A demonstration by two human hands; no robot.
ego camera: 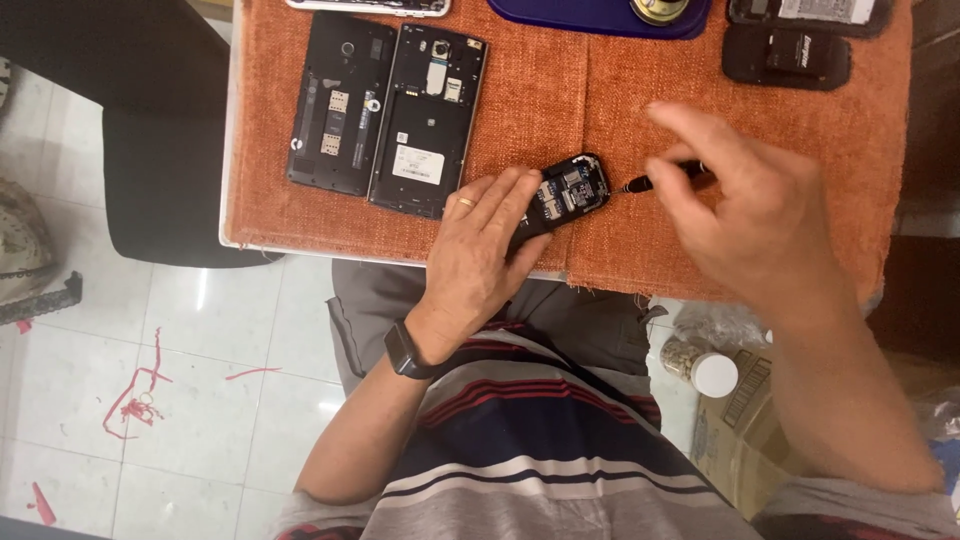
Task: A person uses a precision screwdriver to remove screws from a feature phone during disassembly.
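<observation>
1. Grip first: we have our left hand [480, 250] laid flat over the lower part of a small opened phone [562, 195], fingers pressed down on it and holding it against the orange cloth [560, 90]. Only the upper end of the phone, with its exposed circuit parts, shows past the fingertips.
2. Our right hand [750, 205] pinches a thin screwdriver [665, 178] between thumb and fingers; the hand is blurred, so we cannot tell the exact finger placement.
3. Key relation: the screwdriver tip points left toward the phone's exposed end and sits just beside it, not clearly touching. The phone's long axis runs diagonally, from under our left palm up and to the right, so its open end faces the tool. The right hand is nearer that open end; the left covers the other end.
4. Further out, on the cloth to the upper left, two larger opened phone bodies [385, 110] lie side by side, backs off.
5. At the far edge we note a blue tray [600, 15] and, to the upper right, a dark battery pack [787, 57].
6. Below the table edge, right side: a jar with a white cap [714, 374] on a cardboard box.
</observation>
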